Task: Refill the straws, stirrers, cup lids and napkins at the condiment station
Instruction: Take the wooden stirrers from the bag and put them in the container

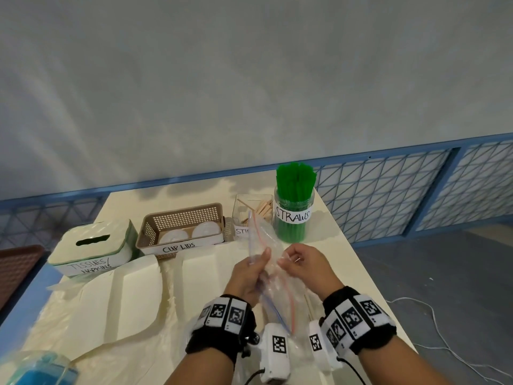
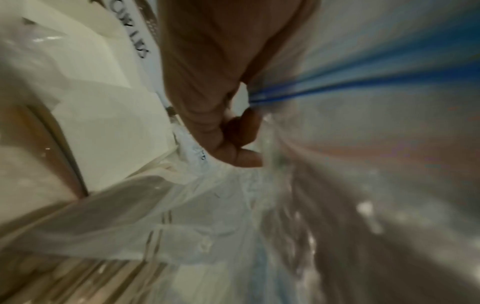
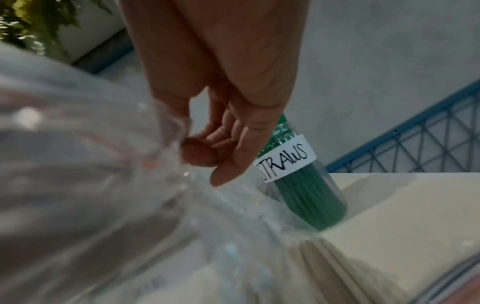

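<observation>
A clear zip bag (image 1: 262, 232) with a red and a blue seal strip is held up over the table between both hands. My left hand (image 1: 261, 259) grips its left side, fingers curled round the plastic (image 2: 337, 144). My right hand (image 1: 286, 261) pinches the right edge of the bag (image 3: 91, 164) between thumb and fingers. Nothing shows inside it. Behind stand a jar of green straws (image 1: 294, 207) labelled STRAWS (image 3: 285, 162), a clear stirrer box (image 1: 244, 205) with wooden sticks, a cup lids basket (image 1: 155, 226) holding white lids, and a tissues/napkins box (image 1: 91, 245).
Folded cream paper sheets (image 1: 133, 295) and thin plastic cover the table's near left. A few loose wooden sticks (image 1: 308, 304) lie by my right wrist. A brown tray (image 1: 16, 268) sits at the far left, a blue-filled container (image 1: 36, 368) at the bottom left. The table edge runs close on the right.
</observation>
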